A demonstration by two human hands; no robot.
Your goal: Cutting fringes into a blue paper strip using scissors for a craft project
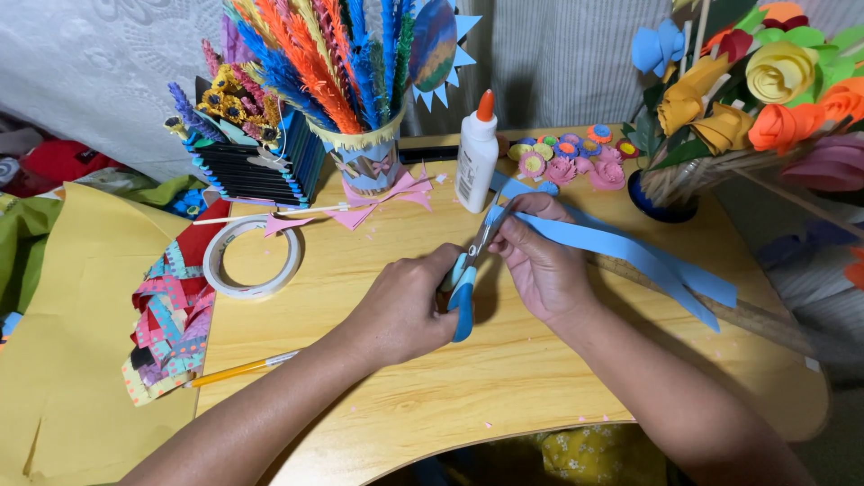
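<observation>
Both forearms reach in from the bottom edge and meet over the middle of the wooden desk (504, 378), just in front of the white glue bottle (476, 153) with its orange cap. The left hand (405, 306) lies knuckles up, wrist slightly bent, its grip closed around the blue handles of the scissors (468, 270); the fingers curl under the handles and the blades point up and away toward the glue bottle. The right hand (540, 261) comes in from the right with the forearm angled across the desk corner, its grip pinching the near end of a long blue paper strip (630, 252) between thumb and fingers, right at the scissor blades. The blade tips sit at the strip's end; whether they are parted or shut on the paper cannot be told.

The strip trails away to the right of the glue bottle, lying flat over a wooden ruler (720, 310). Left of the bottle stands a paper-wrapped cup (369, 162) filled with orange and blue fringed paper stems, with pink paper bows at its foot. Farther left lies a roll of clear tape (252, 256), and below it a yellow pencil (238, 369). Behind the bottle, to its right, small rolled paper flowers (567, 157) are scattered near a dark vase of paper roses (765, 81).
</observation>
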